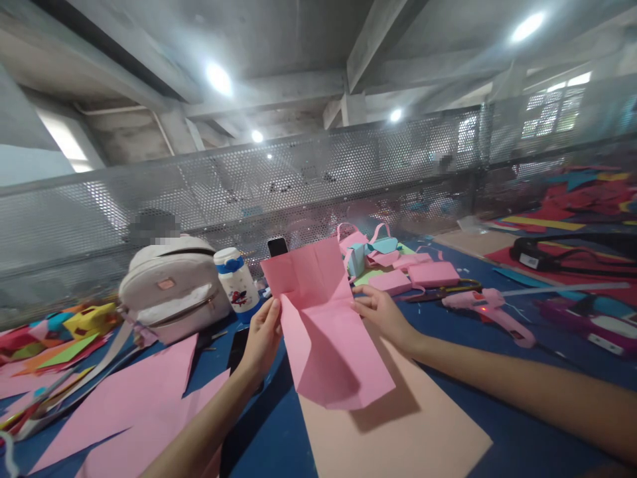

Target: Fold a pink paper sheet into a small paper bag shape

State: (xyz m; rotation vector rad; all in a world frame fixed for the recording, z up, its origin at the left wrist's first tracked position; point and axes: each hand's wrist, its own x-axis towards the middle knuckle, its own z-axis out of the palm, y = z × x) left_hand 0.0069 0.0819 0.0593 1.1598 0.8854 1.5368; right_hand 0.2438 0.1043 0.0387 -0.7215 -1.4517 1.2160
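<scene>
A creased sheet of pink paper (pixel 343 345) is held up in front of me, with its left side folded inward and its far part standing up. My left hand (pixel 265 332) pinches the left edge, thumb on the inner side. At the right edge, my right hand (pixel 381 315) grips the paper between thumb and fingers; some fingertips are hidden behind it. Beneath lies a flat peach-coloured sheet (pixel 408 431), shaded by the raised paper.
More pink sheets (pixel 134 392) lie at left, near a white backpack (pixel 174 285) and a bottle (pixel 237 282). Small pink paper bags (pixel 432 273) sit behind. A pink glue gun (pixel 490 312), its light red, rests at right. A perforated metal screen (pixel 298 179) borders the blue table (pixel 263 431).
</scene>
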